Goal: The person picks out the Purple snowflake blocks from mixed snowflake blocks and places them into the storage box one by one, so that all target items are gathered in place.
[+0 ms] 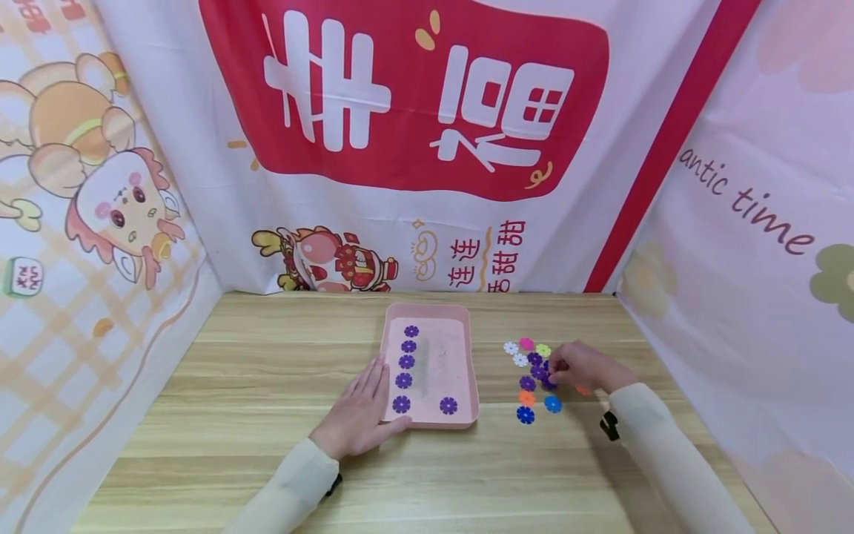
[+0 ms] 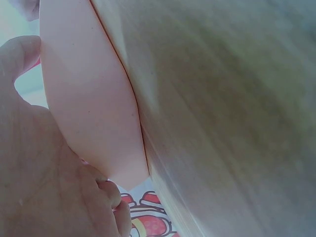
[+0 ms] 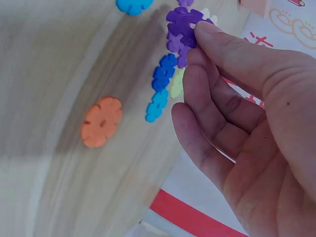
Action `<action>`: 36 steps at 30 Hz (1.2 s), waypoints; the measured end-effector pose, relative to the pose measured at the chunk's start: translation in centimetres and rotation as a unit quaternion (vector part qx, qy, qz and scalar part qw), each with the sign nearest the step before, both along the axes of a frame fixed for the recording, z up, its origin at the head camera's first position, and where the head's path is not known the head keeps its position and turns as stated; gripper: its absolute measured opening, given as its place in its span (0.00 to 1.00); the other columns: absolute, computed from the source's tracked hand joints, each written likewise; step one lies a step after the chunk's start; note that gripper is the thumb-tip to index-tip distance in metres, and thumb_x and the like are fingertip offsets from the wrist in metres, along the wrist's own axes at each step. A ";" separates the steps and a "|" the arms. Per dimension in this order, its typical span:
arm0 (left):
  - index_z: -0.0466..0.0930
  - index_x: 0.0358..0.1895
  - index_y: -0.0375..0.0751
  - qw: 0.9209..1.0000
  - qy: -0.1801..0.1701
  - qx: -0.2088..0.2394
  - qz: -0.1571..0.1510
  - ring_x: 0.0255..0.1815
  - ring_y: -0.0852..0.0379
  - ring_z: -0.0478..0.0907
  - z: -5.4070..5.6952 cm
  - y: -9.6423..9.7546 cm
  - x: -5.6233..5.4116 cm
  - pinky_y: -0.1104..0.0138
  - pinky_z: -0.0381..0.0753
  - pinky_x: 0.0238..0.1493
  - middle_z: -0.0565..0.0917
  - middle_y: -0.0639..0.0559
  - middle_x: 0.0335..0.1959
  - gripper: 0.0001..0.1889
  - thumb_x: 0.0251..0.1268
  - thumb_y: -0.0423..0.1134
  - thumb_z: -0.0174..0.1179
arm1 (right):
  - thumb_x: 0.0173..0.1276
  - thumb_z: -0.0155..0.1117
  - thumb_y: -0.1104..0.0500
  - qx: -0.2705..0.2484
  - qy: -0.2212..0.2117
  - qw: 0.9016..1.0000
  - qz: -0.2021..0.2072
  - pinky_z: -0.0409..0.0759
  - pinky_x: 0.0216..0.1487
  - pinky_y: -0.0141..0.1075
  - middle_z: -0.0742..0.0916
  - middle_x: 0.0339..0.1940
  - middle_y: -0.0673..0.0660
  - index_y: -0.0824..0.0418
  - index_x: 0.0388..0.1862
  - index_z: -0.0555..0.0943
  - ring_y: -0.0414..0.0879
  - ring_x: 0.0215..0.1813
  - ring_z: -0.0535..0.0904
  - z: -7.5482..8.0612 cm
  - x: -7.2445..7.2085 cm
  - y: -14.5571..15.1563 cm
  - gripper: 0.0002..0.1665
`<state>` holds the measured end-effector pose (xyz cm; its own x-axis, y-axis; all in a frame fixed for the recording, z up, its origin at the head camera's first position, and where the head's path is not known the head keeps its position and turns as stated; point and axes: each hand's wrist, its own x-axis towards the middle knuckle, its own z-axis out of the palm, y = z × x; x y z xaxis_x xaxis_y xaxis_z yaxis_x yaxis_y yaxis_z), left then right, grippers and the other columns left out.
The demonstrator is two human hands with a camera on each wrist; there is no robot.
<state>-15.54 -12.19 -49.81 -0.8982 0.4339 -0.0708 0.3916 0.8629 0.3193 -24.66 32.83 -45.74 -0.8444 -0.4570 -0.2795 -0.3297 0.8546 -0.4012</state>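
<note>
A pink tray point(image 1: 440, 310) holds a column of several purple snowflake discs point(image 1: 407, 362) along its left side and one purple disc point(image 1: 448, 406) at its near right corner. My left hand point(image 1: 356, 411) rests against the tray's left edge, thumb at the near rim; in the left wrist view the hand point(image 2: 49, 168) touches the tray's outer wall point(image 2: 94, 98). Over the loose discs to the right, my right hand point(image 1: 586, 367) pinches a purple snowflake disc point(image 3: 183, 23) between thumb and fingers. Its fingertips are partly hidden in the head view.
Loose discs lie right of the tray: white point(image 1: 520, 360), pink point(image 1: 526, 344), yellow-green point(image 1: 543, 350), orange point(image 1: 527, 398), dark blue point(image 1: 525, 414) and light blue point(image 1: 552, 404). Another orange disc point(image 3: 101, 122) lies beneath the right hand. Printed cloths point(image 1: 414, 245) border the wooden table point(image 1: 267, 356).
</note>
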 end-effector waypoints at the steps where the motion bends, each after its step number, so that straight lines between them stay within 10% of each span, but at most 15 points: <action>1: 0.44 0.85 0.28 1.000 0.000 0.001 0.001 0.90 0.38 0.38 0.0 0.0 0.0 0.45 0.45 0.89 0.40 0.34 0.88 0.54 0.77 0.69 0.49 | 0.74 0.70 0.63 -0.002 0.003 1.000 0.006 0.78 0.34 0.31 0.84 0.27 0.49 0.58 0.30 0.85 0.40 0.31 0.75 0.2 -0.1 0.0 0.09; 36: 0.43 0.85 0.29 1.000 0.000 -0.013 0.000 0.90 0.38 0.38 -0.3 -0.2 -0.1 0.46 0.46 0.89 0.39 0.35 0.89 0.55 0.76 0.73 0.45 | 0.78 0.67 0.59 0.051 0.034 0.994 0.089 0.87 0.46 0.37 0.90 0.34 0.47 0.52 0.40 0.91 0.40 0.35 0.81 7.1 -3.2 -9.2 0.07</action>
<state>-15.67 -12.37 -50.12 -0.8985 0.4314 -0.0814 0.3913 0.8710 0.2970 -27.82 23.62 -38.63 -0.7710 -0.5737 -0.2766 -0.5032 0.8149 -0.2875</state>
